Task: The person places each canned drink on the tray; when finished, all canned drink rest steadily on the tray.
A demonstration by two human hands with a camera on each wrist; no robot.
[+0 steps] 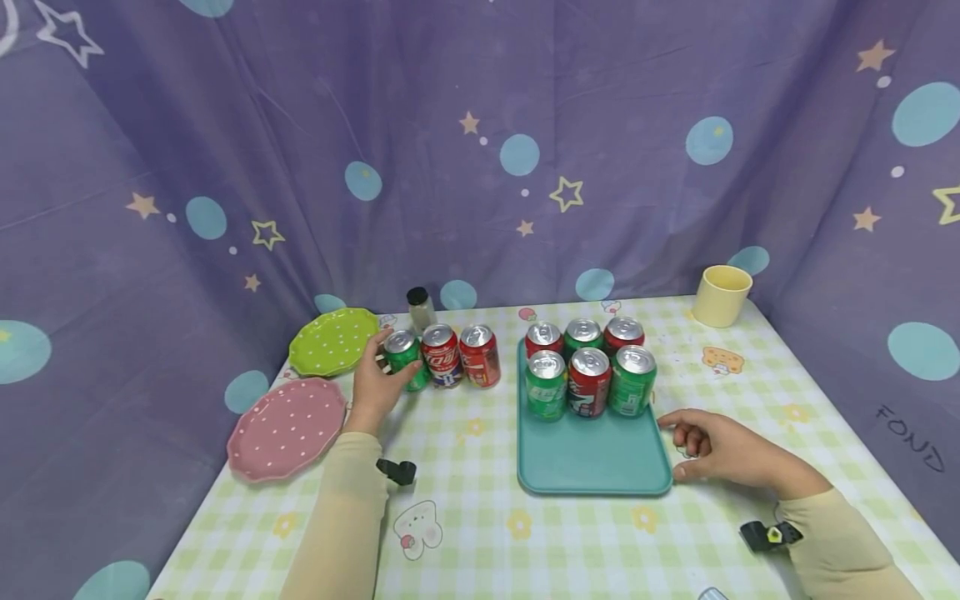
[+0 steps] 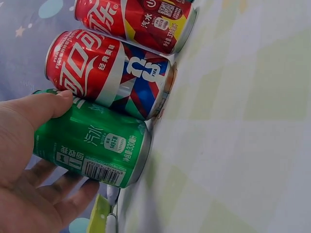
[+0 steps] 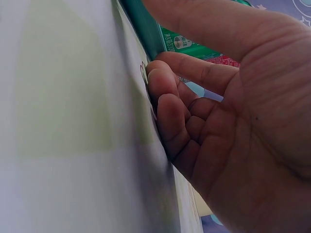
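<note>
In the head view my left hand (image 1: 377, 385) is around a green soda can (image 1: 406, 360). The left wrist view shows the thumb (image 2: 51, 108) lying on the can's side, with the other fingers behind and below it. Beside that can stand a red-and-blue cola can (image 1: 442, 357) and another red can (image 1: 480, 357) in a row. My right hand (image 1: 723, 447) rests at the right edge of a teal tray (image 1: 592, 458), index fingertip and thumb at its rim and the remaining fingers curled loosely. Several red and green cans, among them a green one (image 1: 632, 383), stand in two rows on the tray's far half.
Left of the cans lie a green dotted plate (image 1: 333, 342) and a pink dotted plate (image 1: 287, 429). A black-capped jar (image 1: 421, 310) stands behind the left cans. At the back right is a yellow cup (image 1: 721, 298). A purple curtain (image 1: 450, 167) rises behind the checked tablecloth (image 1: 465, 508).
</note>
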